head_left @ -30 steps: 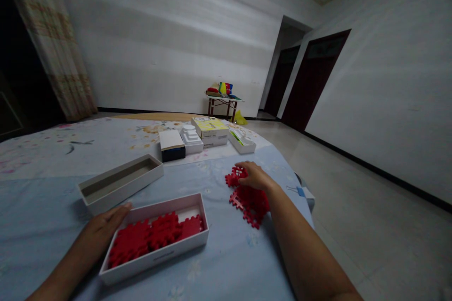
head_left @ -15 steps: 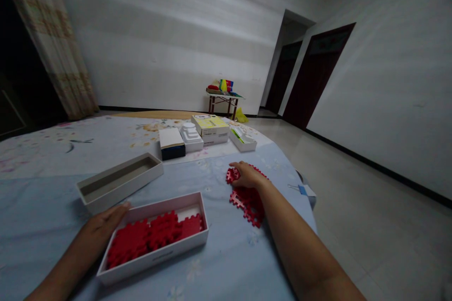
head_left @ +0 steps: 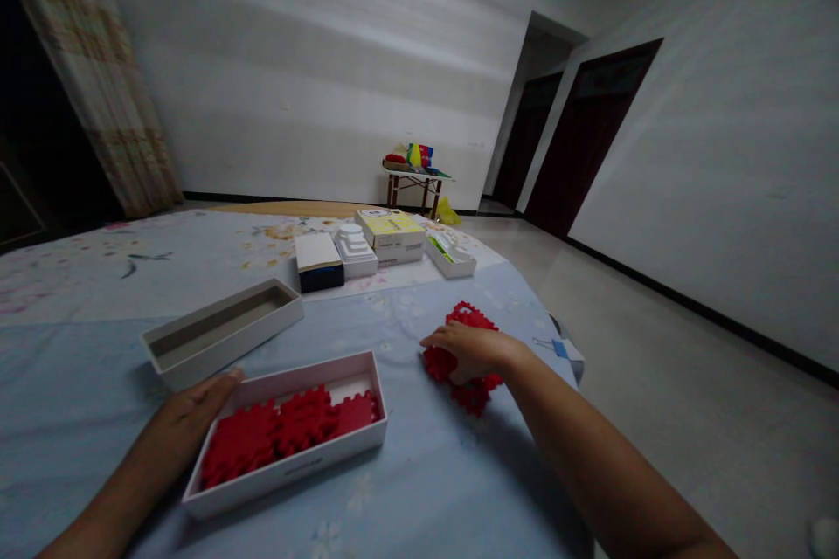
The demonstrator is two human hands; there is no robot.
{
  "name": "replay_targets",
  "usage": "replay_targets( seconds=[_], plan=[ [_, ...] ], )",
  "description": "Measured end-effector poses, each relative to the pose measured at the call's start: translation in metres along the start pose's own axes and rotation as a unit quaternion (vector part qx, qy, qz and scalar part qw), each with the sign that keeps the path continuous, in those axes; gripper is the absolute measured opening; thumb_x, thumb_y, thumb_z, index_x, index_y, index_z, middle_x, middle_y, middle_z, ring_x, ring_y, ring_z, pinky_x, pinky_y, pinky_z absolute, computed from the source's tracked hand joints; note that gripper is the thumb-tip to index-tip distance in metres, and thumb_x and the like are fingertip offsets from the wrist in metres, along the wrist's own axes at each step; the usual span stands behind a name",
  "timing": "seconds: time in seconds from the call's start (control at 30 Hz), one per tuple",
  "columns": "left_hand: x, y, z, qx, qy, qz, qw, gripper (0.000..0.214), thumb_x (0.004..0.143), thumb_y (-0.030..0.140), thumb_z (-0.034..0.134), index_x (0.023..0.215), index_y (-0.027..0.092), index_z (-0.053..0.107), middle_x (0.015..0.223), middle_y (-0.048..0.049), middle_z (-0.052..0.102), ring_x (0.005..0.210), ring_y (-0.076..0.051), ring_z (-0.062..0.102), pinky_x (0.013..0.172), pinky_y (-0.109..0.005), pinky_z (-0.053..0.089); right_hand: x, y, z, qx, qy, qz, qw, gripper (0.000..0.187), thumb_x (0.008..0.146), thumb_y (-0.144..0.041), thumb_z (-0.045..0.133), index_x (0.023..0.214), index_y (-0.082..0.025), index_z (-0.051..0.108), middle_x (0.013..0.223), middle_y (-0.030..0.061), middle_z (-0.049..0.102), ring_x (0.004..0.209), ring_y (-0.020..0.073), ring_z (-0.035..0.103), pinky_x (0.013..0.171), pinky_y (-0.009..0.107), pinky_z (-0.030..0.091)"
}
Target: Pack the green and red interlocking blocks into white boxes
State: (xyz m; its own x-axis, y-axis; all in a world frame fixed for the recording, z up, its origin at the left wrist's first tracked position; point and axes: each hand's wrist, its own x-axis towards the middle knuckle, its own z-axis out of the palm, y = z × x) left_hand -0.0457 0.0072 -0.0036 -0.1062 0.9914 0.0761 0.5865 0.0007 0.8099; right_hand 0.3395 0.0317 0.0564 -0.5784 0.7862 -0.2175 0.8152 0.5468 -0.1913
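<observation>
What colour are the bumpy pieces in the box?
The bumpy pieces in the box at the left hand are red, best seen in the head view.

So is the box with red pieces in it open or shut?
Open: no lid covers the white box, so you can see the red pieces inside.

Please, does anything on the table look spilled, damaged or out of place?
Nothing looks spilled or visibly damaged. Only the red pieces look untidy: some lie inside the near box, while others are jumbled outside it, at the right hand.
</observation>
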Motion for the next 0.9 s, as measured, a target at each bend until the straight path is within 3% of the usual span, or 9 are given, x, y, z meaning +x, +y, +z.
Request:
replay_targets(
  seconds=[0.2,0.5,0.63,0.9],
  plan=[
    [-0.005,0.006,0.0,-0.008,-0.023,-0.001,1.0,0.054,0.073,0.057,0.042,0.089,0.013,0.069,0.089,-0.0053,0.073,0.087,-0.027,0.065,0.081,-0.034,0.049,0.003,0.002,0.005,-0.019,-0.012,0.001,1.0,0.075,0.052,-0.027,0.071,0.124,-0.023,0.049,0.116,0.0079,0.057,0.106,0.0263,0.05,0.088,0.031,0.038],
    [-0.004,0.007,-0.001,-0.005,-0.025,0.019,1.0,0.051,0.073,0.055,0.043,0.084,0.014,0.069,0.087,-0.0057,0.073,0.089,-0.027,0.064,0.085,-0.033,0.046,0.036,-0.012,0.007,0.004,0.131,0.097,0.987,0.063,0.064,-0.05,0.062,0.119,-0.022,0.051,0.109,0.0114,0.06,0.099,0.0278,0.055,0.08,0.034,0.04],
    [-0.005,0.008,-0.001,0.001,-0.018,0.021,1.0,0.05,0.073,0.055,0.043,0.083,0.015,0.07,0.082,-0.0047,0.073,0.087,-0.027,0.065,0.083,-0.033,0.048,0.046,-0.012,0.011,0.038,0.139,0.139,0.98,0.071,0.058,-0.058,0.065,0.119,-0.024,0.051,0.109,0.0117,0.06,0.098,0.0293,0.055,0.081,0.037,0.04],
    [-0.003,0.003,0.0,-0.009,-0.021,0.013,1.0,0.052,0.073,0.056,0.043,0.088,0.013,0.069,0.09,-0.0064,0.073,0.091,-0.027,0.064,0.085,-0.034,0.047,0.04,0.008,0.009,0.113,0.145,0.102,0.978,0.073,0.061,-0.041,0.068,0.128,-0.025,0.044,0.128,0.0064,0.049,0.115,0.0248,0.046,0.095,0.034,0.034]
  ],
)
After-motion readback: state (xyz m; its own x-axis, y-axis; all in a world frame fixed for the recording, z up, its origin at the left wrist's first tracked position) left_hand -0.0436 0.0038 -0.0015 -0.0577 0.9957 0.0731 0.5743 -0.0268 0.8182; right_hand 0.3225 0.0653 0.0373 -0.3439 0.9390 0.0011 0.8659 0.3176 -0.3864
